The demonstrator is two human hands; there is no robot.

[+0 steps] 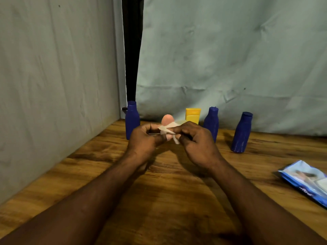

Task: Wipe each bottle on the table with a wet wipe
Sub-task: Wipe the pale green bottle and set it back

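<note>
here we see the left hand [145,138] and right hand [196,144], fingers curled, both pinching a wet wipe [168,129] against the pink bottle [167,119] at the bench [168,191].

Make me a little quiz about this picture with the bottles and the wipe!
1. True or false: the wipes pack lies on the left side of the table.
2. How many blue bottles stand on the table? A) two B) three C) five
3. Fill in: the left hand holds the pink bottle; the right hand pinches a white ____ against it.
Key: 1 false, it lies on the right; 2 B; 3 wipe.
</note>
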